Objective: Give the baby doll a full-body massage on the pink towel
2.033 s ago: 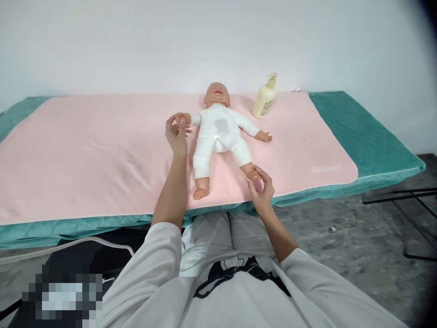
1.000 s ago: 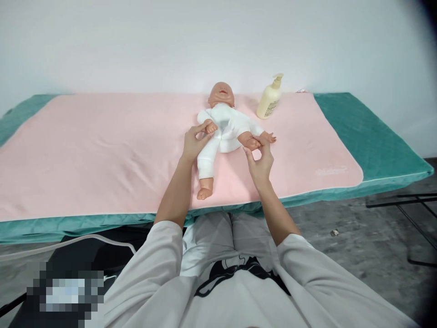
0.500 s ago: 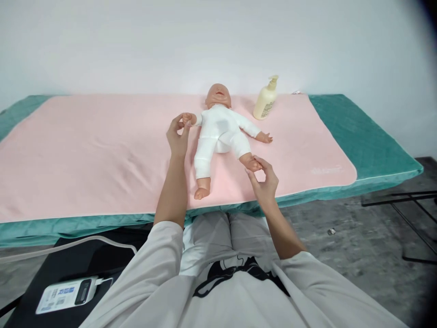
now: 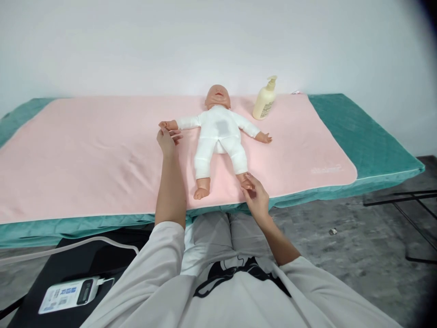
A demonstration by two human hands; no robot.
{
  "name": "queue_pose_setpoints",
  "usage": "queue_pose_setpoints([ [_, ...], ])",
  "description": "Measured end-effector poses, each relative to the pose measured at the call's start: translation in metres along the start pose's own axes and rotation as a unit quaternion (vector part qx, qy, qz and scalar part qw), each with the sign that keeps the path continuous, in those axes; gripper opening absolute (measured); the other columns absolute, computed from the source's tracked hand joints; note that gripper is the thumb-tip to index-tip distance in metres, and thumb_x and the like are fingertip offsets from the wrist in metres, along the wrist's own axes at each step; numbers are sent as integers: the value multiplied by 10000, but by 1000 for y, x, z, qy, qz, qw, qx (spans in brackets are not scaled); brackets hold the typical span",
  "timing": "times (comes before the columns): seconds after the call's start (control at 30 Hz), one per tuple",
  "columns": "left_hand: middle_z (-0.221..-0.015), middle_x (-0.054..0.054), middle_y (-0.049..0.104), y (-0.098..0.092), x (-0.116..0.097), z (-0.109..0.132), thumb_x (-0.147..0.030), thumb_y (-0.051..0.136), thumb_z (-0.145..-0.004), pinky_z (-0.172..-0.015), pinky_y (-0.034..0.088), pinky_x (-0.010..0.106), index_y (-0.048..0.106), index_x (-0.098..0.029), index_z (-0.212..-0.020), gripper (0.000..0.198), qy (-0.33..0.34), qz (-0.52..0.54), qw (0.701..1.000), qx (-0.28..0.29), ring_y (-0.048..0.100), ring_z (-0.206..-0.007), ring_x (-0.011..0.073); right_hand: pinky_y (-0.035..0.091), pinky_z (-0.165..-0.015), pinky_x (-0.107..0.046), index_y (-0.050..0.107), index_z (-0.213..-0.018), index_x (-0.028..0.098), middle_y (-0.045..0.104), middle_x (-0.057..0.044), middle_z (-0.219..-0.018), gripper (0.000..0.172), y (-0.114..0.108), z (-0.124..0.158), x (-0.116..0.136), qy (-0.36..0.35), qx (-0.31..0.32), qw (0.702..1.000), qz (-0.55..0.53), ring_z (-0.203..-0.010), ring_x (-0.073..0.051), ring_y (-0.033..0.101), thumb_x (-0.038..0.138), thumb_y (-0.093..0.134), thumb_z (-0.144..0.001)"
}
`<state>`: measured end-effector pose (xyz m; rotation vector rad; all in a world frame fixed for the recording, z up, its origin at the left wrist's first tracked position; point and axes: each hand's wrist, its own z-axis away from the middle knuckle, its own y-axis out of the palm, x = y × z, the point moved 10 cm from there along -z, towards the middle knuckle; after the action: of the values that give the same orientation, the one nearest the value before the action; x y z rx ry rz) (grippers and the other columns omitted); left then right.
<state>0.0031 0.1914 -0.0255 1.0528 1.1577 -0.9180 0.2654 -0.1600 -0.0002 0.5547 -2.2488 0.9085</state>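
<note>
A baby doll (image 4: 220, 132) in a white suit lies on its back on the pink mat (image 4: 102, 150), arms spread and legs stretched toward me. My left hand (image 4: 167, 140) sits just under the doll's outstretched hand, fingers loosely apart and holding nothing. My right hand (image 4: 256, 197) is at the mat's near edge, with its fingertips pinched on the doll's foot.
A cream pump bottle (image 4: 264, 100) stands behind the doll's other arm. The mat covers a green mattress (image 4: 362, 132) against a white wall. A small white device (image 4: 70, 295) with a cable lies at the lower left. Black metal bars (image 4: 409, 202) run along the floor at right.
The doll's arm and leg, folded in over its body a second ago, are stretched out straight again. My left hand has let go of the doll's hand; my right followed the foot toward me.
</note>
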Motion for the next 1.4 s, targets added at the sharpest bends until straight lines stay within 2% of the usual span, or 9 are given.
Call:
queue_pose_setpoints([
  [0.2, -854, 72, 665, 0, 20, -15, -663, 411, -983, -521, 429, 223, 563, -223, -931, 468, -34, 22, 999, 13, 646, -640, 118, 598, -1037, -421, 615, -1304, 242, 690, -110, -1333, 368, 2, 0, 1, -3, 4, 1000, 3, -1249, -228, 668, 268, 621, -937],
  [0.33, -852, 76, 670, 0, 19, -12, -659, 420, -979, -548, 451, 236, 562, -207, -908, 479, -40, -8, 999, 13, 654, -644, 125, 597, -1033, -423, 624, -1291, 229, 691, -124, -1327, 360, 1, 0, 0, -2, 3, 1000, 1, -1243, -234, 671, 269, 629, -933],
  [0.43, -797, 42, 676, 5, 1, -2, -639, 488, -961, -525, 429, 224, 580, -215, -991, 434, 19, -15, 999, 22, 624, -587, 108, 588, -1048, -426, 621, -1294, 224, 689, -125, -1329, 362, 0, -3, 0, 0, 4, 1000, -5, -1249, -231, 667, 279, 625, -936],
  [0.57, -744, 9, 671, 16, -33, 22, -615, 571, -923, -521, 439, 232, 598, -236, -1113, 425, 150, -35, 988, 34, 623, -575, 115, 553, -1097, -456, 605, -1320, 241, 673, -117, -1355, 381, -2, -13, 3, -1, -9, 1000, -20, -1280, -236, 646, 279, 614, -941],
  [0.73, -748, 17, 663, 44, -49, 52, -646, 648, -860, -599, 494, 270, 603, -238, -1244, 562, 242, -63, 962, 107, 645, -650, 149, 550, -1096, -453, 591, -1335, 264, 671, -98, -1352, 400, -9, -33, 12, -16, -55, 998, -40, -1272, -229, 647, 276, 630, -937],
  [0.87, -759, 14, 656, 68, -48, 69, -621, 713, -810, -659, 507, 281, 663, -236, -1230, 572, 279, -99, 938, 182, 644, -697, 156, 549, -1091, -443, 589, -1328, 264, 679, -95, -1333, 389, -9, -51, 23, -30, -77, 995, -48, -1262, -228, 651, 295, 626, -942],
  [1.0, -837, 38, 711, 82, -49, 80, -563, 742, -778, -684, 514, 279, 717, -222, -1214, 554, 303, -143, 914, 229, 646, -751, 166, 537, -1099, -446, 599, -1301, 262, 685, -92, -1316, 357, -5, -69, 32, -41, -88, 994, -52, -1263, -233, 648, 319, 611, -949],
  [1.23, -914, 54, 742, 91, -50, 92, -485, 738, -792, -796, 525, 326, 727, -208, -1231, 519, 323, -160, 887, 289, 653, -822, 183, 525, -1104, -450, 591, -1281, 252, 684, -98, -1291, 337, 7, -99, 45, -55, -82, 994, -42, -1265, -229, 638, 400, 542, -981],
  [1.4, -900, 48, 739, 92, -49, 93, -464, 743, -797, -827, 516, 334, 761, -221, -1153, 431, 342, -180, 873, 297, 651, -836, 186, 515, -1113, -452, 589, -1286, 254, 685, -93, -1293, 364, 13, -110, 48, -58, -62, 996, -38, -1268, -238, 633, 443, 541, -979],
])
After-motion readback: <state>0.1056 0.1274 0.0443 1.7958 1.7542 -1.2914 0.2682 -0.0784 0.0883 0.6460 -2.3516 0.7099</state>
